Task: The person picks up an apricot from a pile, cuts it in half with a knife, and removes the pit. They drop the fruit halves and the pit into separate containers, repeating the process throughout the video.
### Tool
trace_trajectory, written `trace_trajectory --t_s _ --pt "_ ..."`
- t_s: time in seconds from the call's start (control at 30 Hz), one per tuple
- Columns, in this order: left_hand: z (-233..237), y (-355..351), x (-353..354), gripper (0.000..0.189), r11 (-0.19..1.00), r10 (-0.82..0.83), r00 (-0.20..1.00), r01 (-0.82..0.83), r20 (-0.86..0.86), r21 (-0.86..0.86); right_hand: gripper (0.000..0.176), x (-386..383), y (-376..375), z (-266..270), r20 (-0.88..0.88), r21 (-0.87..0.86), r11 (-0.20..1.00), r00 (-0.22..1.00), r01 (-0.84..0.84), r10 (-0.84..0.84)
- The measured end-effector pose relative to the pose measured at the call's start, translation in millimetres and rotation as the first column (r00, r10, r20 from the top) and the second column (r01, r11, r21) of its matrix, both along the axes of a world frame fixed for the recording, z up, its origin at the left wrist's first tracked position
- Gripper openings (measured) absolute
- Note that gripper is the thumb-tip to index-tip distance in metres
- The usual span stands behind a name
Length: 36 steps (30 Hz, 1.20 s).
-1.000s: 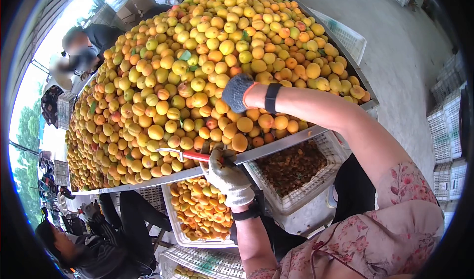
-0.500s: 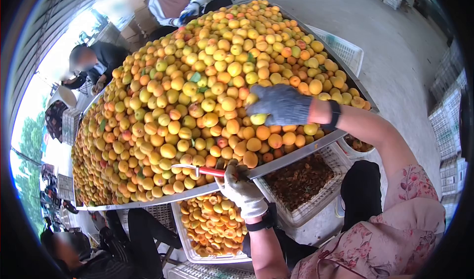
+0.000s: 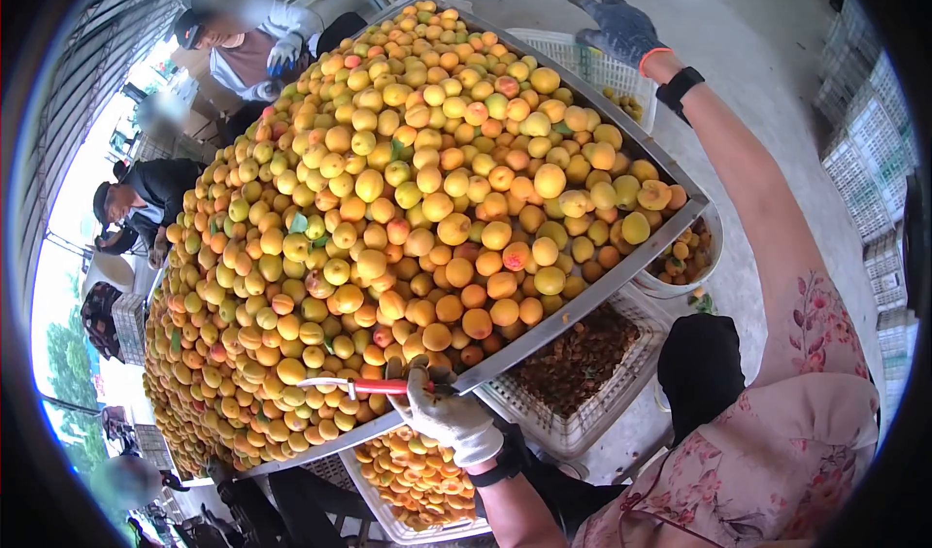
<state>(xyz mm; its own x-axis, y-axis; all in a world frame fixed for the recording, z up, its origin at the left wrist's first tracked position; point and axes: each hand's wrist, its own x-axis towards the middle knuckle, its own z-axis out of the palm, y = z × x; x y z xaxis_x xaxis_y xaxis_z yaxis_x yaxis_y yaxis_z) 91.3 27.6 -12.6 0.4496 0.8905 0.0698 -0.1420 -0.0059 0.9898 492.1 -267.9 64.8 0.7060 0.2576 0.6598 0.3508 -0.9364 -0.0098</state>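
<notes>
My left hand (image 3: 447, 417), in a pale glove, is wrapped round the red handle of a curved-blade tool (image 3: 374, 386) at the near metal edge of the fruit-heaped table. My right hand (image 3: 621, 32), in a grey glove, is stretched out beyond the table's right edge with its fingers spread, above a white crate (image 3: 555, 48) holding some fruit. Yellow and orange apricots (image 3: 417, 199) cover the table. Below my left hand, a crate of halved apricots (image 3: 417, 480) stands beside the table.
A crate of dark scraps (image 3: 582, 359) and a white bucket (image 3: 684, 257) with fruit stand under the near edge. Co-workers sit along the far left side, one in a grey jacket (image 3: 248, 53), another in dark clothes (image 3: 165, 184). Stacked crates (image 3: 874, 150) stand at right.
My right hand has moved off the apricots, up and away past the table's right edge, and its fingers have spread. The view has shifted; my left hand still holds the tool.
</notes>
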Motion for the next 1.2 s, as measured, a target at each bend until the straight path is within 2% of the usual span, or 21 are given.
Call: trace_trajectory --t_s 0.03,0.07,0.1,0.17,0.2,0.23,0.3,0.33,0.4,0.43,0.53,0.57,0.63,0.7,0.77,0.83,0.9,0.93,0.97,1.03,1.2 --pt "2 -3 3 0.012 0.999 0.018 0.999 -0.016 0.028 -0.052 0.050 3 15 -5 0.088 0.040 0.994 0.992 -0.099 0.095" --pt "8 -13 5 0.014 0.989 0.024 0.995 -0.009 -0.101 0.147 0.050 -12 39 1 -0.147 0.108 0.981 0.973 -0.163 0.178" --pt "-6 -9 4 0.016 0.859 0.087 0.973 0.036 -0.214 0.511 0.050 -37 70 12 -0.360 0.188 0.960 0.894 -0.210 0.266" --pt "-1 -8 9 0.019 0.999 0.032 0.999 -0.031 -0.018 0.024 0.049 -57 119 -18 -0.208 0.275 0.827 0.810 -0.490 0.549" --pt "-2 -8 8 0.019 0.999 0.037 0.999 -0.036 -0.021 0.026 0.050 -63 145 -26 -0.294 0.241 0.848 0.797 -0.473 0.528" --pt "-5 -7 6 0.019 0.984 0.045 0.994 -0.027 -0.097 0.175 0.051 -67 170 -33 -0.378 0.203 0.866 0.780 -0.457 0.499" --pt "-8 -8 4 0.019 0.949 0.067 0.983 -0.011 -0.169 0.314 0.055 -76 207 -47 -0.561 0.294 0.878 0.675 -0.378 0.479" --pt "-9 -10 2 0.019 0.934 0.033 0.992 0.013 -0.122 0.356 0.055 -87 223 -62 -0.520 0.334 0.871 0.700 -0.360 0.489" --pt "4 -13 -2 0.023 0.994 0.003 1.000 -0.002 -0.009 0.112 0.055 -117 236 -71 -0.477 0.325 0.844 0.697 -0.426 0.536" --pt "5 -11 -3 0.023 0.994 0.014 1.000 -0.014 -0.003 0.108 0.054 -143 233 -62 -0.389 0.220 0.862 0.769 -0.458 0.508" --pt "4 -11 -9 0.030 0.855 -0.020 0.980 0.119 -0.197 0.504 0.056 -180 213 -53 -0.562 0.217 0.832 0.631 -0.512 0.535" --pt "18 -17 -2 0.035 0.986 -0.070 0.992 0.085 0.107 -0.145 0.056 -189 208 -59 -0.482 0.102 0.816 0.690 -0.569 0.541" --pt "15 -24 4 0.022 0.974 -0.013 0.987 0.048 0.158 -0.220 0.055 -194 195 -54 -0.381 -0.029 0.798 0.745 -0.602 0.548" --pt "6 -26 3 0.029 0.973 -0.023 0.989 0.055 0.144 -0.223 0.054 -193 187 -37 -0.576 0.137 0.785 0.596 -0.604 0.559" --pt "20 -31 -2 0.029 0.948 -0.055 0.984 0.106 0.172 -0.299 0.051 -184 195 -19 -0.523 0.165 0.799 0.635 -0.579 0.568" --pt "21 -32 -6 0.029 0.942 -0.023 0.982 0.084 0.186 -0.325 0.050 -168 215 -7 -0.448 0.277 0.869 0.745 -0.410 0.495" --pt "24 -30 -12 0.028 0.937 0.012 0.980 0.058 0.198 -0.345 0.048 -147 239 -23 -0.429 0.322 0.854 0.741 -0.409 0.516" --pt "27 -28 -18 0.032 0.922 -0.042 0.982 0.109 0.185 -0.370 0.045 -134 257 -44 -0.386 0.255 0.875 0.787 -0.412 0.482" --pt "26 -26 -24 0.036 0.905 -0.097 0.981 0.158 0.170 -0.396 0.046 -131 270 -40 -0.529 0.205 0.903 0.733 -0.378 0.427" --pt "21 -21 -30 0.032 0.921 -0.104 0.987 0.142 0.123 -0.364 0.046 -128 294 -37 -0.593 0.204 0.936 0.724 -0.288 0.352" --pt "31 -26 -31 0.028 0.930 -0.016 0.992 0.061 0.124 -0.364 0.047 -131 314 -53 -0.434 0.239 0.938 0.837 -0.249 0.333"
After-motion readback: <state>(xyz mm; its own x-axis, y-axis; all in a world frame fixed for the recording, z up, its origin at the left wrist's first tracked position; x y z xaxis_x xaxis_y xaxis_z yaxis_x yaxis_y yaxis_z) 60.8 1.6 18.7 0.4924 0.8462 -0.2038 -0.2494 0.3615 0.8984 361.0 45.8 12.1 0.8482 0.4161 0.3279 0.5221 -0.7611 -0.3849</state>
